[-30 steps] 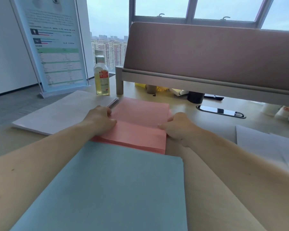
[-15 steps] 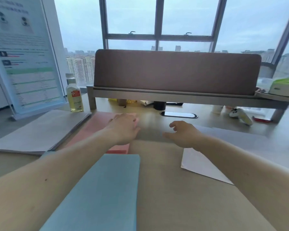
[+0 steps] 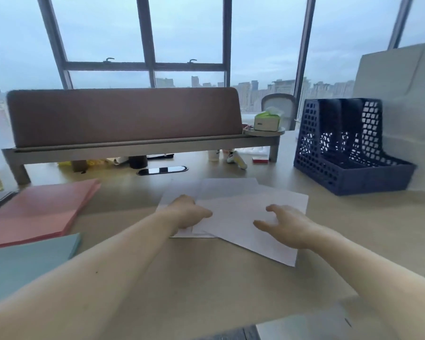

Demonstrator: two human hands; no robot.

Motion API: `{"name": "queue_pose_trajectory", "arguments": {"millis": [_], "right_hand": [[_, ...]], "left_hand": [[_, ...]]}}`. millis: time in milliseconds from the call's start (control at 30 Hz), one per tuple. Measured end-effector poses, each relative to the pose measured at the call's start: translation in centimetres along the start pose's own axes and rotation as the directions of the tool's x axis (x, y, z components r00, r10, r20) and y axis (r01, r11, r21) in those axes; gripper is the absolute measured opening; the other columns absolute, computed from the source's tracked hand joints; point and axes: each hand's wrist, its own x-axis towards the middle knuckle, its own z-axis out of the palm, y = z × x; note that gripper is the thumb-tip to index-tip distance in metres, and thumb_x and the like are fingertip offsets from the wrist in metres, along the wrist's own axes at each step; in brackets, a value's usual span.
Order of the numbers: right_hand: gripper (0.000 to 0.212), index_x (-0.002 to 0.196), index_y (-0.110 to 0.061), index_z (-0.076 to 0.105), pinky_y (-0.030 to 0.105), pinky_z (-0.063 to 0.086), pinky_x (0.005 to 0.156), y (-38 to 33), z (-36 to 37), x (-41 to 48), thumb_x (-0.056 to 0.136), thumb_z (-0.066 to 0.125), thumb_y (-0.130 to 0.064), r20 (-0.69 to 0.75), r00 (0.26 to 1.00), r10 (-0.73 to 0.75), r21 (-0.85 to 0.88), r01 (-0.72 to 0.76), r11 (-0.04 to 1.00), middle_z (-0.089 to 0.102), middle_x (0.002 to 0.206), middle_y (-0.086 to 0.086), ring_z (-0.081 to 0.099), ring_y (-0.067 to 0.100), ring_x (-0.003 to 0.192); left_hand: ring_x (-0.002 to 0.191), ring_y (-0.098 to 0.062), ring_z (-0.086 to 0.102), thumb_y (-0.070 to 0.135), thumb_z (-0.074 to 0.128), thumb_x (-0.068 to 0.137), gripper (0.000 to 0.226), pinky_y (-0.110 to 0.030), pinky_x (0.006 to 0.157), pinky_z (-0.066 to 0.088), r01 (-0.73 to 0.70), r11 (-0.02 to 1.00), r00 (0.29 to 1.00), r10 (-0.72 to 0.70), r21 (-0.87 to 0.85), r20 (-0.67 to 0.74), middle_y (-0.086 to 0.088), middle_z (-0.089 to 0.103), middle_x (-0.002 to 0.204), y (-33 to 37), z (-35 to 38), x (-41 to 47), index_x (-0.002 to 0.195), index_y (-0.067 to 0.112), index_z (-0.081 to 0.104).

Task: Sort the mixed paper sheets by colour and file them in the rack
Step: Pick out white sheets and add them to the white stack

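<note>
White sheets [image 3: 233,217] lie under the left hand [image 3: 190,212], its grip unreadable, and the right hand [image 3: 288,225], grip spread apart.

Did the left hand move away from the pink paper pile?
Yes. The left hand was on the pink stack; now it is to that stack's right, over the white sheets.

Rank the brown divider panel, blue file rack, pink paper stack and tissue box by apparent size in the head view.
1. brown divider panel, largest.
2. blue file rack and pink paper stack: too alike to rank, and the stack runs off the left edge.
3. tissue box, smallest.
</note>
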Motion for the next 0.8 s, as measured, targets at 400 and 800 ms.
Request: {"name": "queue_pose_trajectory", "arguments": {"millis": [400,800], "right_hand": [[0.079,0.154,-0.028,0.027,0.036,0.023,0.12,1.8,4.7,1.3,0.089,0.039,-0.072,-0.157,0.953,-0.26,-0.049,0.256,0.966,0.031,0.158,-0.007,0.025,0.018,0.146],[0.085,0.156,-0.024,0.024,0.039,0.025,0.118,-0.5,4.3,2.2,0.089,0.036,-0.076,-0.1,0.966,-0.236,-0.004,0.237,0.971,0.031,0.159,-0.001,0.025,0.023,0.147]], "left_hand": [[0.089,-0.029,0.068,0.005,0.073,0.089,0.022,-0.033,0.07,0.059,0.224,0.875,0.974,-0.187,-0.429,0.126,-0.014,0.07,0.103,2.9,2.5,2.3,0.109,0.002,0.065],[0.107,-0.025,0.063,0.03,0.077,0.084,0.043,-0.034,0.094,0.051,0.109,0.994,0.99,-0.106,0.029,-0.095,-0.005,0.067,0.117,-1.5,0.2,2.1,0.12,0.012,0.063]]}}
